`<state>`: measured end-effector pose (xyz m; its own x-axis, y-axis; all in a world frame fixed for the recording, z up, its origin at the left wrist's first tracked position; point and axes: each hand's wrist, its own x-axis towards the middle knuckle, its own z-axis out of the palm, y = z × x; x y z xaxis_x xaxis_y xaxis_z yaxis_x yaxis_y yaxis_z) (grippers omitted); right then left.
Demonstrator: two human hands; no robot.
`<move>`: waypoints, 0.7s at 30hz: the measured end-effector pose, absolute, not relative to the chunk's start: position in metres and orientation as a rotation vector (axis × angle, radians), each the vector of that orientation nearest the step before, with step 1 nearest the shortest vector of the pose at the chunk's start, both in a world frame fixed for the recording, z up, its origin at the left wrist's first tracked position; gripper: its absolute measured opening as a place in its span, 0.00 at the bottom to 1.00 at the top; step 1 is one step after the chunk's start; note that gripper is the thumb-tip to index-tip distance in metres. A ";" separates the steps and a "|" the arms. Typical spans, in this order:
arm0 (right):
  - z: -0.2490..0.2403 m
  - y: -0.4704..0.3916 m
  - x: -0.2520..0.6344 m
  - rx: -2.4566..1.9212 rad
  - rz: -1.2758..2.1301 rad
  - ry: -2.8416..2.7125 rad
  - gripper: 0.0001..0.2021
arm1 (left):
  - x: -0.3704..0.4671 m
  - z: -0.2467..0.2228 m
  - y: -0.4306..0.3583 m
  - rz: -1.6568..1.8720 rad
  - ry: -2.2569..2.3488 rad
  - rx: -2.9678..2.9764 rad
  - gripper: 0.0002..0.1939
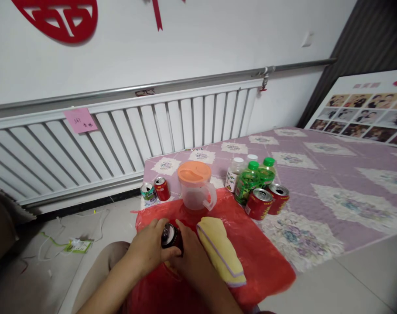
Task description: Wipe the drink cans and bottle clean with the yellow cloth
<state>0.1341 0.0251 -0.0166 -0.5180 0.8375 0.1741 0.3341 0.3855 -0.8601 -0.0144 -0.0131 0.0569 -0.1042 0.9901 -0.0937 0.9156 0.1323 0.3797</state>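
Between both my hands is a dark drink can [171, 236], its silver top facing up toward me. My left hand [149, 244] wraps round its left side, the thumb across the front. My right hand [188, 248] closes on its right side. Below them lies a red plastic sheet [260, 257]. A folded yellow cloth [221, 253] rests on the sheet, just right of my right hand. Behind the can stands a clear plastic pitcher [193, 196] with an orange lid. The lower part of the can is hidden by my fingers.
At the back left stand a small green can [148, 194] and a red can [162, 189]. Right of the pitcher are green-capped bottles [247, 183], white-capped bottles [233, 174] and two red cans [259, 205]. A white radiator [172, 126] runs behind the cloth-covered table [303, 170].
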 end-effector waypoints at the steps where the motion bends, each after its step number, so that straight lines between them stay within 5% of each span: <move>1: -0.018 0.026 0.136 -0.970 1.104 -2.012 0.38 | -0.018 0.055 -0.014 0.383 2.030 1.846 0.33; 6: -0.011 0.028 0.145 -0.809 1.352 -1.870 0.37 | -0.037 0.050 -0.021 0.611 1.740 1.812 0.37; 14: -0.006 0.025 0.144 -0.755 1.477 -1.846 0.35 | -0.040 0.046 -0.029 0.730 1.776 1.720 0.27; 21: -0.010 0.028 0.145 -0.760 1.447 -1.905 0.37 | -0.042 0.022 -0.028 0.857 1.727 1.706 0.38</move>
<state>0.1447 0.0282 -0.0105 -0.6413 0.7557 0.1330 0.0748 0.2341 -0.9693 -0.0424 -0.0285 0.0216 -0.0336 0.9984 0.0462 0.6405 -0.0140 0.7678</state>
